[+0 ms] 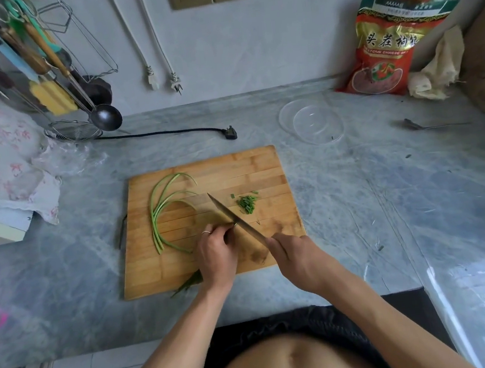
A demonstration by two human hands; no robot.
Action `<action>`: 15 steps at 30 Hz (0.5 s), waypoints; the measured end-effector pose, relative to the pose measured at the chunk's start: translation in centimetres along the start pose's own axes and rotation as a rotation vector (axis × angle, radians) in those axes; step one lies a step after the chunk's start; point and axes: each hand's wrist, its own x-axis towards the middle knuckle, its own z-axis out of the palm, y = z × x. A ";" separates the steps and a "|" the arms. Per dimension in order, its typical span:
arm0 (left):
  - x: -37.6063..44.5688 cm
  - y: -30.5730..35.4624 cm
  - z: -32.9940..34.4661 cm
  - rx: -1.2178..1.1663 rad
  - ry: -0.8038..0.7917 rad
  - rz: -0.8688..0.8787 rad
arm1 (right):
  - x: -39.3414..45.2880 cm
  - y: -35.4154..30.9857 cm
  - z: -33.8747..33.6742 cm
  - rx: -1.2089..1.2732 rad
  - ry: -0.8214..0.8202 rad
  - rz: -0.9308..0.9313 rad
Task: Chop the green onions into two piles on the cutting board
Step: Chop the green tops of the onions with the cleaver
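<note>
Onions (163, 214): long curved stalks; chopped pile (247, 204). Left hand (216, 255) pins stalks, right (296, 258) grips knife (236, 219).

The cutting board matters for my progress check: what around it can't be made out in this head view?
- Green onions under the left hand: covered; only tips show past the cutting board edge.
- Knife handle: wrapped by the right hand.
- Chopped pile: pieces too small to count.
- Second pile: none visible.
</note>
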 end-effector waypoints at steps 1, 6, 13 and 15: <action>-0.1 0.0 0.0 0.007 0.008 0.001 | -0.2 -0.1 0.0 -0.014 0.001 -0.006; -0.1 -0.7 0.4 0.056 -0.026 0.011 | -0.3 -0.2 0.2 -0.057 0.012 -0.008; -0.1 -0.6 0.4 0.060 -0.018 0.030 | -0.7 -0.6 0.8 -0.109 0.011 -0.001; -0.1 -0.6 0.7 0.051 -0.014 0.017 | -0.8 -0.6 0.8 -0.125 0.019 0.000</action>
